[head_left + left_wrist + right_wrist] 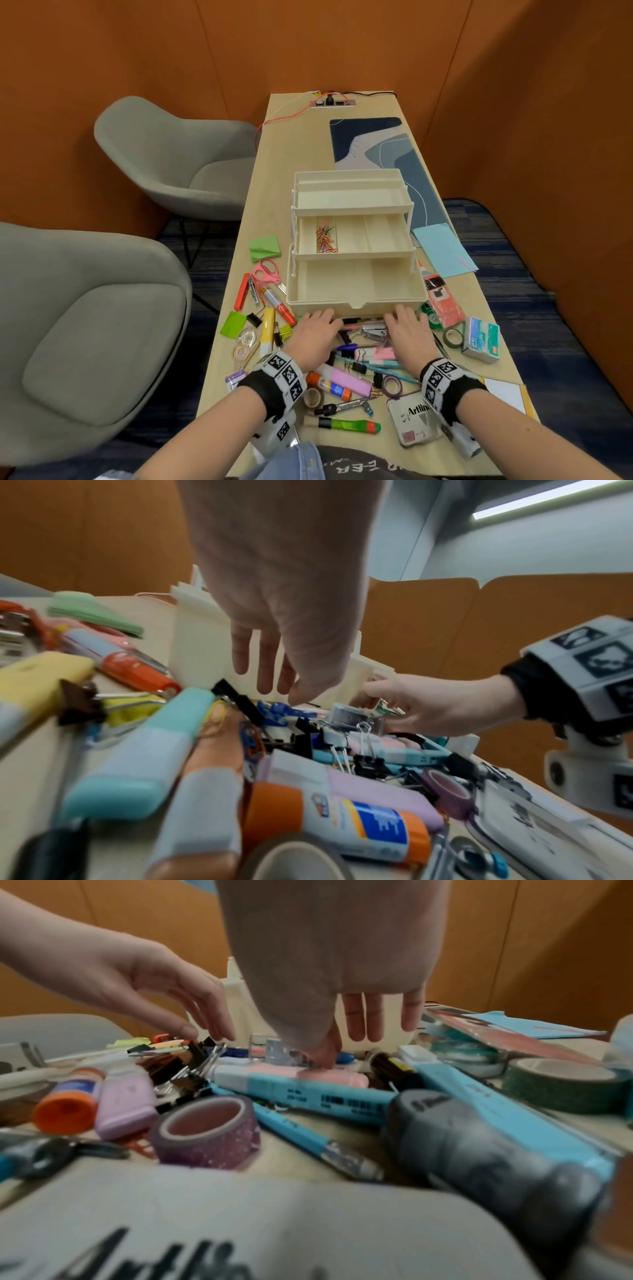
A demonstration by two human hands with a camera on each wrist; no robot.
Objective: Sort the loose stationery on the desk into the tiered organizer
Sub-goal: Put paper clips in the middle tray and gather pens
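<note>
Two grey chairs [171,164] stood left of the cream organizer [352,246], which sat mid-desk [260,178] with three tiers stepped open; one heap of coloured paper clips [325,236] lay in the middle tier. Left of it were one green note pad [264,247] and one pair of pink scissors [269,274]. Just before its front wall, the left hand [313,334] and right hand [409,334] hovered over the loose stationery [356,359], fingers [265,669] relaxed and spread, holding nothing. Right of it lay one blue sheet [442,250].
</note>
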